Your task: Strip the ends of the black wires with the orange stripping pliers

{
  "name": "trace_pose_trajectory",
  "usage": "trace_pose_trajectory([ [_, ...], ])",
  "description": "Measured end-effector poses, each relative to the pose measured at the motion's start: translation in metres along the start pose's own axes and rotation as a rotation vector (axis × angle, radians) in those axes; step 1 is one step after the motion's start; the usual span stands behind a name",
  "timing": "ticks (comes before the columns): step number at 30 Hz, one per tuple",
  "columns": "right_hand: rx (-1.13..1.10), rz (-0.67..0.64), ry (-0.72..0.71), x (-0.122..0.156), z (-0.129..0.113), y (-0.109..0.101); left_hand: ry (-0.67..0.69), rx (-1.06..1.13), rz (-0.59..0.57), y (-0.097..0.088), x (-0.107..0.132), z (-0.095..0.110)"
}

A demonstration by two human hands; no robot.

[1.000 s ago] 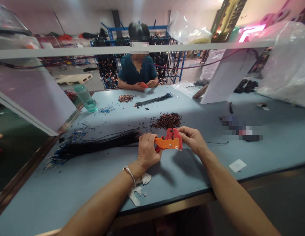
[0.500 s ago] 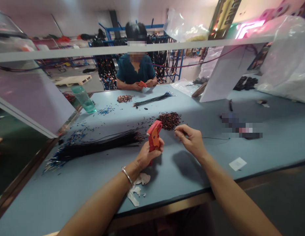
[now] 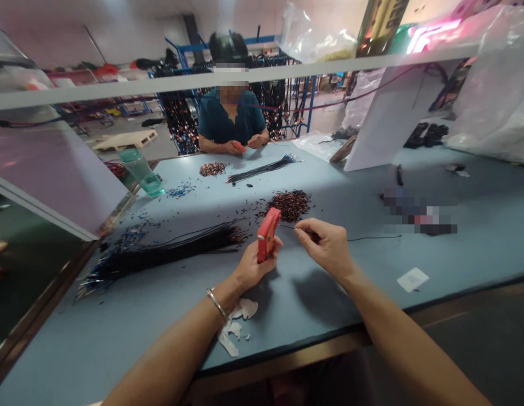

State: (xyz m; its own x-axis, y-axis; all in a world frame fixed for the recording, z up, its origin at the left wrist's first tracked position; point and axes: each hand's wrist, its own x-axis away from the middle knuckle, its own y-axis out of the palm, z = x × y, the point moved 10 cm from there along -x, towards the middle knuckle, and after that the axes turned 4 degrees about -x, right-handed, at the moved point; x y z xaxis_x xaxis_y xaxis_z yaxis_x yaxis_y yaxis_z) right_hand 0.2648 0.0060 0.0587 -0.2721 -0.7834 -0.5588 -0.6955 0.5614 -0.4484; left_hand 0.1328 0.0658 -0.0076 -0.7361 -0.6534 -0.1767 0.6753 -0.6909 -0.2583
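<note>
My left hand [image 3: 254, 266] is wrapped round a red and orange wire stripper [image 3: 267, 235], held upright above the table. Between thumb and fingertips my right hand [image 3: 327, 243] pinches a thin black wire [image 3: 374, 239]. The wire's short end points left towards the stripper's head, and its longer tail trails off to the right. Whether that short end touches the jaws I cannot tell. Just beyond the stripper is a heap of small dark and copper-coloured clippings [image 3: 290, 204]. To the left lies a thick bundle of black wires [image 3: 160, 251] with blue ends.
Crumpled white paper [image 3: 245, 309] lies by my left wrist, a white label [image 3: 413, 279] on the right. A green bottle [image 3: 141, 173] stands far left. Opposite, a person [image 3: 232, 121] holds a red tool near another wire bundle [image 3: 264, 169]. A white rail [image 3: 168, 79] crosses above.
My right hand has shifted slightly left, bringing the wire's short end nearer the stripper. The stripper has turned a little in my left hand, showing less of its orange side.
</note>
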Motion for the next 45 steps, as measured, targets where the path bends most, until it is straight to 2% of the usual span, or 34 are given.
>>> trace_pose_trajectory([
  [3,-0.174,-0.09,0.11,0.0,0.008,0.012,0.073,-0.256,0.076,-0.004,0.001,0.009],
  [8,-0.591,-0.285,0.347,0.005,0.033,0.041,0.279,-0.701,0.218,-0.002,0.007,0.032],
  [12,-0.732,-0.364,0.463,0.011,0.048,0.051,0.315,-0.95,0.266,0.001,0.009,0.036],
  [15,-0.76,-0.414,0.473,0.013,0.049,0.053,0.313,-0.977,0.276,0.0,0.009,0.035],
  [27,-0.768,-0.462,0.446,0.014,0.043,0.056,0.288,-0.938,0.335,-0.007,0.009,0.034],
  [45,-0.723,-0.466,0.375,0.012,0.036,0.055,0.267,-0.899,0.334,-0.01,0.008,0.033],
])
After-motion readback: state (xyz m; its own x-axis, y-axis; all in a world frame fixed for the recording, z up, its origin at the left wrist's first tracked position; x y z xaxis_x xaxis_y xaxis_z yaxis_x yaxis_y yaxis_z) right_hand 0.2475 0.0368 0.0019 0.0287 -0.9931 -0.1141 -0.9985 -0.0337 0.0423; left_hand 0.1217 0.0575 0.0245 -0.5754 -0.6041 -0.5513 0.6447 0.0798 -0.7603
